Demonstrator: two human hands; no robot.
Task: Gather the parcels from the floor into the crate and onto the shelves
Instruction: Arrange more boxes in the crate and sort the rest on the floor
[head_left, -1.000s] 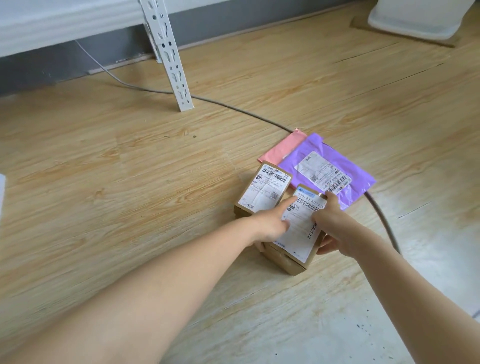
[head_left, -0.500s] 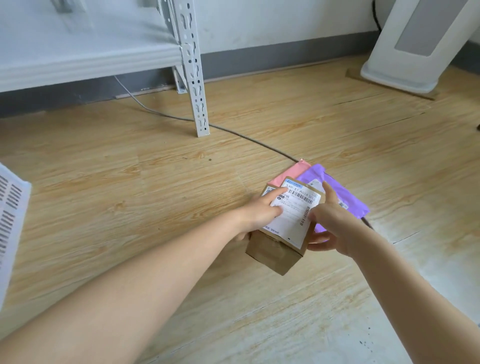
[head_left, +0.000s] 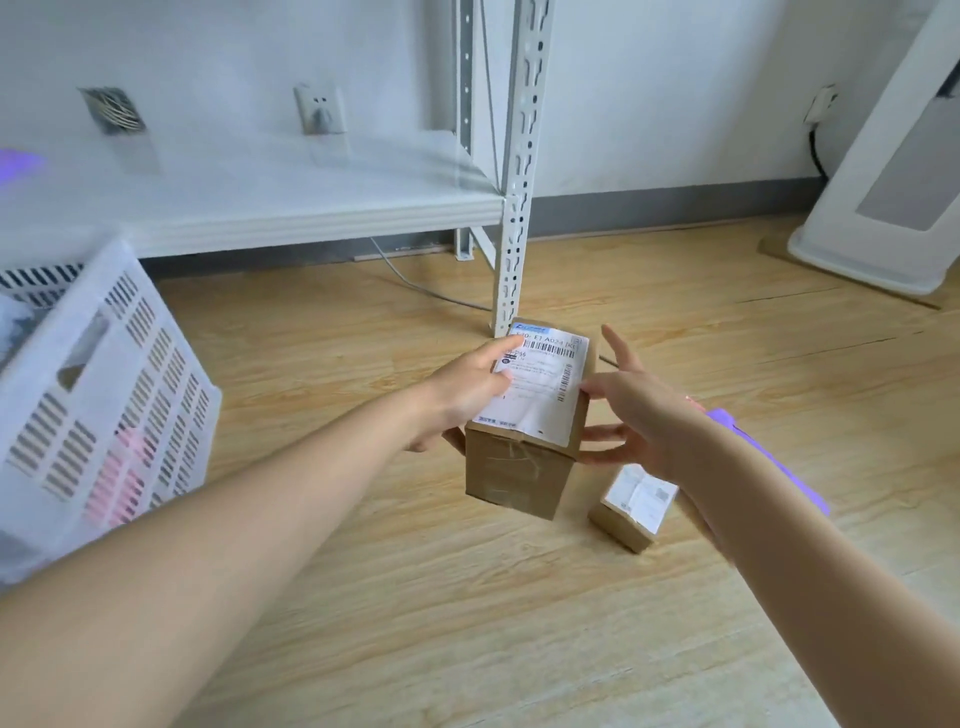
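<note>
Box lifted off the floor

Left hand (head_left: 462, 395) now grips the cardboard box (head_left: 524, 421) aloft; right hand (head_left: 639, 415) has opened beside it. Small box (head_left: 631, 506) stays on the floor (head_left: 467, 597), crate (head_left: 98, 395) now at left.

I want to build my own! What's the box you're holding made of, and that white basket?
Box: looks like brown cardboard, matte, with shiny clear tape and a paper label. Basket: probably white plastic, smooth, moulded with rows of slots.
</note>
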